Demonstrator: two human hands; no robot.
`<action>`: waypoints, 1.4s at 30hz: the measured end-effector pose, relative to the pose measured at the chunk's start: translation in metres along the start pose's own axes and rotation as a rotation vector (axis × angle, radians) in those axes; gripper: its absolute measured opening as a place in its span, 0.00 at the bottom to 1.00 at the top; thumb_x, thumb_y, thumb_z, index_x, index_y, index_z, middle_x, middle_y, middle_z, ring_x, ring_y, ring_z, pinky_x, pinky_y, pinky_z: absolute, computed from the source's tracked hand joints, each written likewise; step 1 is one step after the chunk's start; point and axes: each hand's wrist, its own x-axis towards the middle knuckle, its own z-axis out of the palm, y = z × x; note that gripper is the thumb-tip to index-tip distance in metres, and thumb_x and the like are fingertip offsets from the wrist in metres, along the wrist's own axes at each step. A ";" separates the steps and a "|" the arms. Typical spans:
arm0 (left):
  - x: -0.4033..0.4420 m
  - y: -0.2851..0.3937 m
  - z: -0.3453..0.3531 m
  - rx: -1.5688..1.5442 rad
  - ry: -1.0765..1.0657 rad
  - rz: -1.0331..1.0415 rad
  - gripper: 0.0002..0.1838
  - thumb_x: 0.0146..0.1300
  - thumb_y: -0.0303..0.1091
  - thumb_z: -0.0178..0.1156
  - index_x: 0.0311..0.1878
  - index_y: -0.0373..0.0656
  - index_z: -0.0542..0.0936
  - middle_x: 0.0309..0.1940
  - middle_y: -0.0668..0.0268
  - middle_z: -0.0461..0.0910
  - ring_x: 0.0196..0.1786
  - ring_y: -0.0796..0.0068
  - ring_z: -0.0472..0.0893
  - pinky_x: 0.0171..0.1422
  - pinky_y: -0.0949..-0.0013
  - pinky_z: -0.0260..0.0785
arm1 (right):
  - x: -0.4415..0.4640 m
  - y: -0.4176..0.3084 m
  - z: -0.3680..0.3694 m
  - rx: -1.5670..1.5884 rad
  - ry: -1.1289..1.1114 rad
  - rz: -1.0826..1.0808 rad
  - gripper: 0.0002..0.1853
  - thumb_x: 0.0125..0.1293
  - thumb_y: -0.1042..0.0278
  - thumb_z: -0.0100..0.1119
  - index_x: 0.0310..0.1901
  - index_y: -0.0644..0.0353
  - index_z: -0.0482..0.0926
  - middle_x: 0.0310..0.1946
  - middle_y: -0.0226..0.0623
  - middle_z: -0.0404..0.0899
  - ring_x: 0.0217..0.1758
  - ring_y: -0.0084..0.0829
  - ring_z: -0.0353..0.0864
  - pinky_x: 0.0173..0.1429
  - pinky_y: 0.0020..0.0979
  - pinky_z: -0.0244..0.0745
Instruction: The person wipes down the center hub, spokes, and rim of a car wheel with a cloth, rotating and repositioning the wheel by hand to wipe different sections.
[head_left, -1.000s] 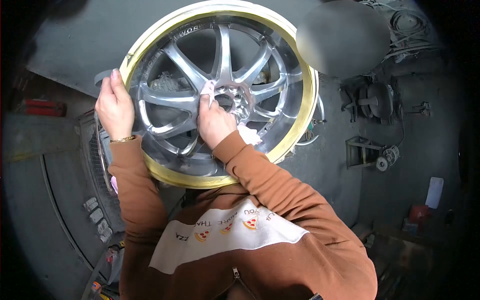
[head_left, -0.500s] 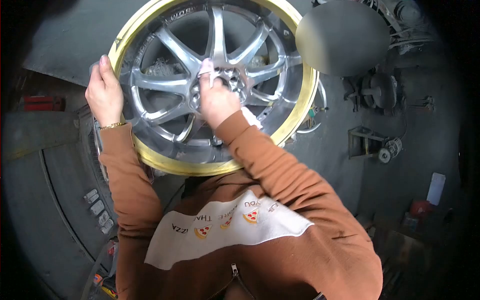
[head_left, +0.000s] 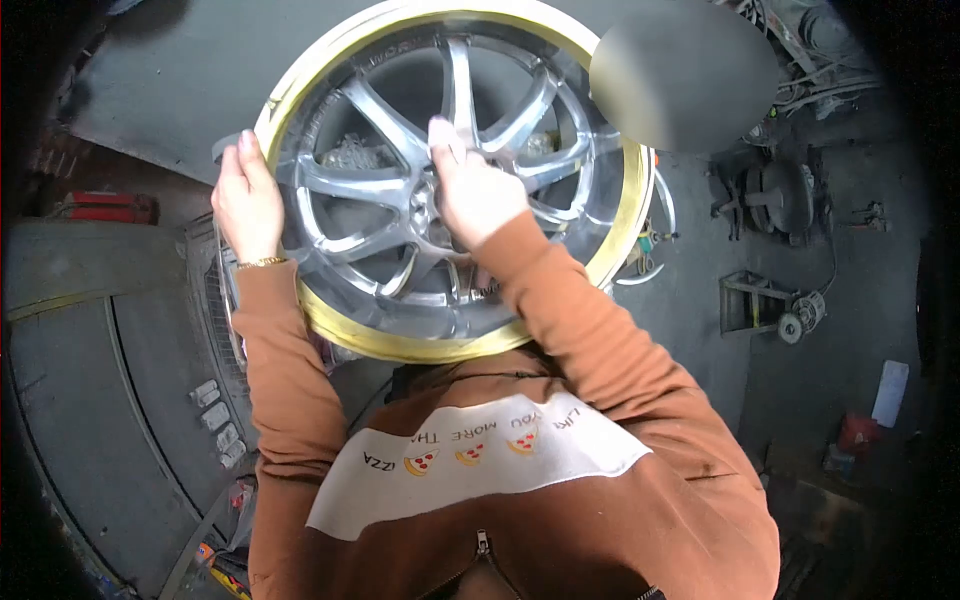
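A wheel rim (head_left: 382, 187) with polished silver spokes and yellow covering around its outer lip is tilted up in front of my body. My left hand (head_left: 249, 200) grips the lip at the left side, with a gold bracelet at the wrist. Over the hub and its bolt holes is my right hand (head_left: 480, 195), fingers bent and drawn together, the index finger extended along the base of a spoke. Motion blurs this hand. Whatever lies beneath its fingers is hidden, and part of the hub is covered by it.
A motor-like machine on a metal frame (head_left: 750, 303) stands on the floor at right, below a stool-like object (head_left: 780, 197). Several small silvery packs (head_left: 215, 420) lie at left. Further up is a red case (head_left: 107, 207). A blurred round patch hides the upper right.
The wheel rim and both hands appear shifted right and slightly down. My right hand has moved over the hub; pale material earlier visible at its fingers and wrist is no longer distinct.
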 end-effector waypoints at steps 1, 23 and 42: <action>0.001 0.000 0.000 0.014 -0.013 -0.004 0.23 0.73 0.49 0.45 0.37 0.37 0.76 0.32 0.44 0.79 0.38 0.39 0.77 0.41 0.51 0.68 | -0.005 0.006 -0.008 -0.028 -0.051 -0.012 0.28 0.61 0.73 0.47 0.65 0.59 0.63 0.39 0.53 0.77 0.34 0.47 0.82 0.38 0.42 0.79; 0.001 0.001 0.005 0.027 0.077 0.142 0.17 0.72 0.40 0.48 0.32 0.36 0.74 0.26 0.46 0.77 0.31 0.41 0.76 0.34 0.50 0.66 | 0.032 0.064 -0.063 -0.250 -0.273 -0.194 0.21 0.66 0.66 0.45 0.60 0.38 0.75 0.41 0.48 0.75 0.42 0.42 0.83 0.44 0.41 0.80; 0.000 0.002 0.004 0.065 0.100 0.139 0.18 0.72 0.39 0.49 0.30 0.36 0.74 0.26 0.47 0.78 0.30 0.42 0.77 0.32 0.50 0.66 | 0.092 0.072 -0.082 -0.289 -0.139 -0.122 0.24 0.61 0.73 0.48 0.60 0.44 0.75 0.40 0.47 0.81 0.41 0.45 0.83 0.48 0.42 0.78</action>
